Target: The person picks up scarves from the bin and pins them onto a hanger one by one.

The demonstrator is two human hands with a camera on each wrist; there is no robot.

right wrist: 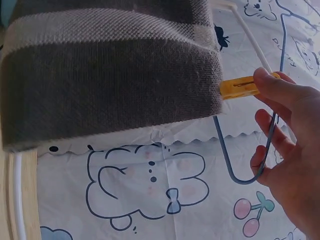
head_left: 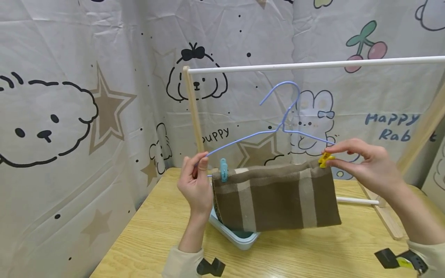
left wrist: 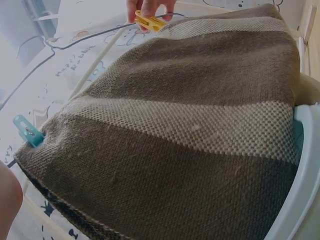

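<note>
A blue wire hanger [head_left: 247,138] is held up over the table, its hook pointing upward. My left hand [head_left: 196,185] grips the hanger's left end between thumb and fingers. From its lower bar hangs a folded brown cloth [head_left: 274,200] with pale stripes. A teal clothespin [head_left: 223,170] clamps the cloth's upper left corner. At the upper right corner, my right hand [head_left: 372,166] pinches a yellow clothespin [head_left: 325,159] between thumb and index finger. In the right wrist view, the yellow clothespin's tip [right wrist: 225,90] meets the cloth edge, and the hanger's bent end passes by the other fingers.
A pale blue basin [head_left: 240,241] stands on the wooden table [head_left: 149,239], partly behind the cloth. Behind the hanger is a rack with a white top rail [head_left: 313,65] and wooden posts [head_left: 192,112]. A printed curtain [head_left: 114,185] surrounds the table.
</note>
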